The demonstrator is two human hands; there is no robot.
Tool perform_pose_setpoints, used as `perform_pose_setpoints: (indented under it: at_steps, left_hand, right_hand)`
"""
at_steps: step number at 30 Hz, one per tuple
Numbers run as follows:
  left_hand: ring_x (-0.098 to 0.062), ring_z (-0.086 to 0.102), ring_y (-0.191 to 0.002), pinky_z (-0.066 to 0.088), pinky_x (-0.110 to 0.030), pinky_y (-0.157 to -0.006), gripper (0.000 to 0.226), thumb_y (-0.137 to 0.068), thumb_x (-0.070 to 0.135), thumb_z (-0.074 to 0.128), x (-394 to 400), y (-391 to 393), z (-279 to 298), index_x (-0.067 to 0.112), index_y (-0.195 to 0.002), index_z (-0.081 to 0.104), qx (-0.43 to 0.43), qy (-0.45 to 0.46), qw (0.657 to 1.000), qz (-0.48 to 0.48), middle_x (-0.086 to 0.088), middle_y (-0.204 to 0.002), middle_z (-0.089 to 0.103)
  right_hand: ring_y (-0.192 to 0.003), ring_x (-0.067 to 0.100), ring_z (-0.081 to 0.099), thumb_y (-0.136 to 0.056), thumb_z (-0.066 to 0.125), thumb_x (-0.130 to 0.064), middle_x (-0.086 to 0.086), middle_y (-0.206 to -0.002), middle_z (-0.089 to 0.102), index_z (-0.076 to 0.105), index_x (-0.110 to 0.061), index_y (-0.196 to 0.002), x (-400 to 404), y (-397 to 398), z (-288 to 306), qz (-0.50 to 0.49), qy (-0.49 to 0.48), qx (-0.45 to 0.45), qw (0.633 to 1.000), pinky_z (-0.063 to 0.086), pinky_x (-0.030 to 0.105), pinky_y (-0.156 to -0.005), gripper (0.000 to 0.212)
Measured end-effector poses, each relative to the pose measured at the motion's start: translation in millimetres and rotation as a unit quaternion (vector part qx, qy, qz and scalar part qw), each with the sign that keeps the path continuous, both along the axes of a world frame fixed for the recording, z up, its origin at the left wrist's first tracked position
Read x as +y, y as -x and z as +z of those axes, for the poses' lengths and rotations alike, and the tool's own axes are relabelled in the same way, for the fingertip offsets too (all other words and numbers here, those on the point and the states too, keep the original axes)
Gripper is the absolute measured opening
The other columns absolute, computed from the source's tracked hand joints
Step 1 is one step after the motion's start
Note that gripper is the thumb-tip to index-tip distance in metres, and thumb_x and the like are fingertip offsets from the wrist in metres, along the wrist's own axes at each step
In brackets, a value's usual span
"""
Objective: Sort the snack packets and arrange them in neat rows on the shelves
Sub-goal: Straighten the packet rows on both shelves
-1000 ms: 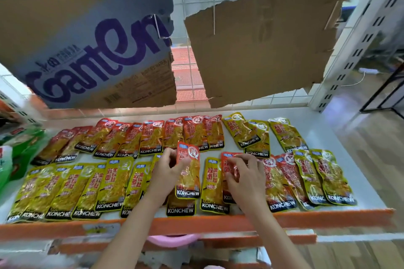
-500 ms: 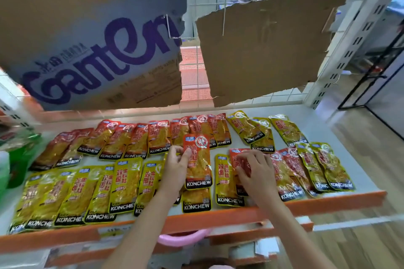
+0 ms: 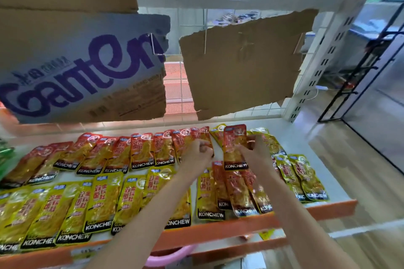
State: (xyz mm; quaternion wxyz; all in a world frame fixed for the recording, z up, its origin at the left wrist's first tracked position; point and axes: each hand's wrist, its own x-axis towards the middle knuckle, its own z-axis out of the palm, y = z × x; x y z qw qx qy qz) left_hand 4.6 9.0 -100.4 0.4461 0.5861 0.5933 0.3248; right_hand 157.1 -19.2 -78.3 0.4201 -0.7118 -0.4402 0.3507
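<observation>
Since half a second ago we have carried the red packet (image 3: pixel 235 147) from the middle of the shelf (image 3: pixel 306 148) up to its back row, and it has passed from our left hand (image 3: pixel 200 152) to our right hand (image 3: pixel 254 151). Our view has tilted up too, so the window bars now show above the cardboard.

We hold the red packet upright in our right hand, fingers pinching its right edge, just past the right end of the red row (image 3: pixel 122 153). It overlaps the yellow packets (image 3: pixel 271 144) lying toward the back right corner. Our left hand is curled into a loose fist at the last red packet of that row; whether it pinches that packet's edge we cannot tell.

We judge the sorting well along but unfinished. The back row of reds runs tidily from the left edge to the middle, and the front yellow row (image 3: pixel 98 203) sits neatly along the orange front edge on the left. What is left lies to the right: a mixed cluster (image 3: pixel 240 192) of red and yellow packets at the front edge, more yellows (image 3: pixel 306 179) near the front right corner, and the yellows at the back that sit where the red row would continue.

A printed carton (image 3: pixel 83 67) and a torn cardboard sheet (image 3: pixel 240 67) hang behind the shelf.
</observation>
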Motion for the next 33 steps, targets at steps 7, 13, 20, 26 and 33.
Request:
perform_pose_setpoints:
  at_steps: [7, 13, 20, 26, 33]
  left_hand:
    - [-0.029, 0.042, -0.12, 0.029, -0.031, -0.097, 0.032, -0.091, 0.018, 0.053, 24.1, -33.9, -5.0, 0.008, -0.121, 0.055, 0.189, -0.205, 0.959, -0.045, -0.011, -0.124, 0.051]
    - [-0.025, 0.0, -0.144, 0.002, -0.054, -0.115, 0.053, -0.094, 0.05, 0.039, 28.5, -45.1, -24.7, 0.037, -0.144, 0.026, 0.385, -0.153, 0.895, -0.168, 0.005, -0.157, 0.012]
    - [-0.024, 0.007, -0.142, 0.008, -0.051, -0.115, 0.063, -0.09, 0.049, 0.048, 24.7, -40.9, -28.6, 0.038, -0.146, 0.019, 0.373, -0.142, 0.904, -0.155, 0.0, -0.15, 0.027]
    - [-0.021, 0.011, -0.142, 0.008, -0.049, -0.116, 0.052, -0.094, 0.056, 0.032, 18.2, -32.8, -24.9, 0.041, -0.143, 0.026, 0.45, -0.144, 0.869, -0.148, -0.002, -0.151, 0.025]
    - [-0.013, 0.051, -0.112, 0.038, -0.028, -0.093, 0.053, -0.091, 0.046, 0.048, -3.6, -37.8, 9.8, 0.019, -0.136, 0.043, 0.039, -0.069, 0.997, -0.006, 0.002, -0.119, 0.057]
  right_hand:
    - [-0.106, 0.024, 0.056, -0.095, 0.048, -0.015, 0.012, -0.124, 0.06, 0.056, -0.007, -0.124, 40.0, -50.6, -2.3, 0.095, 0.069, -0.189, 0.975, 0.043, 0.032, -0.087, 0.031]
    - [-0.104, 0.031, 0.058, -0.093, 0.052, -0.025, 0.019, -0.103, 0.062, 0.053, -0.004, -0.086, 44.2, -59.7, -21.5, 0.11, 0.127, -0.311, 0.935, 0.037, 0.03, -0.071, 0.022]
    - [-0.08, 0.021, 0.054, -0.086, 0.061, -0.028, 0.013, -0.098, 0.064, 0.064, -0.003, -0.106, 65.8, -48.3, -33.0, 0.09, 0.16, -0.14, 0.973, 0.043, 0.026, -0.068, 0.032]
    - [-0.058, 0.02, 0.046, -0.084, 0.061, -0.023, 0.01, -0.062, 0.051, 0.058, -0.001, -0.07, 66.4, -58.7, -14.0, 0.089, 0.131, -0.19, 0.969, 0.029, 0.028, -0.049, 0.026]
    - [-0.066, 0.022, 0.057, -0.088, 0.059, -0.012, 0.008, -0.074, 0.055, 0.051, -0.006, -0.08, 23.4, -70.4, 27.6, 0.092, -0.041, 0.038, 0.994, 0.051, 0.032, -0.056, 0.013]
